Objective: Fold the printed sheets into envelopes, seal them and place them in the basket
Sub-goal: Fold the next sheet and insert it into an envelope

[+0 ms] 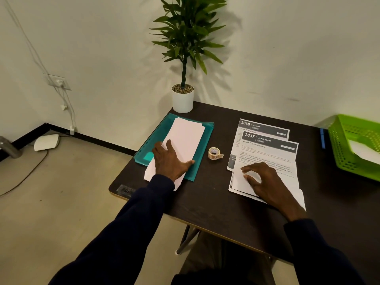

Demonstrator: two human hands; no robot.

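Note:
A stack of white envelopes (186, 138) lies on a teal plastic folder (202, 145) at the table's left. My left hand (170, 159) rests flat on the near end of that stack, fingers spread. To the right lies a pile of printed sheets (267, 149) with dark headers "2666" and "2637". My right hand (265, 184) rests on the near part of the top sheet, its fingers bent with the tips on the paper. A roll of clear tape (214, 153) sits between the two piles. The green basket (341, 149) stands at the far right with something white inside.
The dark table (205, 204) ends close to my body and on the left, with bare floor beyond. A potted plant in a white pot (183, 99) stands at the back corner. A blue item (322, 138) lies beside the basket. Cables run down the wall.

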